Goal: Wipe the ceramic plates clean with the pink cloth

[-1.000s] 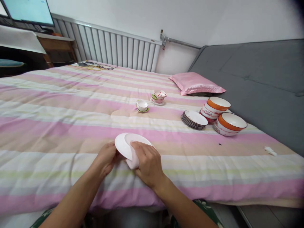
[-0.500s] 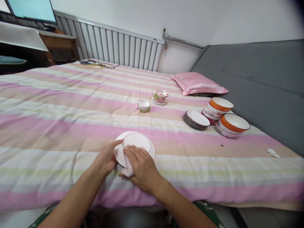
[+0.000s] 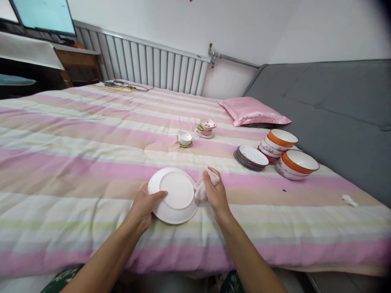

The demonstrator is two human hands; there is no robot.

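Observation:
A white plate (image 3: 176, 190) is held over the near part of the bed, its raised foot ring facing up, so its underside shows. My left hand (image 3: 146, 205) grips the plate's left rim, with the thumb on the underside and the fingers hidden beneath. At the plate's right edge, my right hand (image 3: 216, 191) is closed around a pale pink cloth (image 3: 201, 188). The cloth touches or nearly touches the rim there.
Farther off on the striped bedspread (image 3: 91, 162) stand small stacked bowls (image 3: 185, 137) and patterned dishes (image 3: 207, 127). To the right are stacked plates (image 3: 252, 156) and orange-rimmed bowls (image 3: 282, 138). A pink pillow (image 3: 255, 110) lies by the grey headboard (image 3: 336, 97).
My right hand has moved with the cloth from the plate's lower middle to its right edge. My left thumb now presses farther onto the plate's underside.

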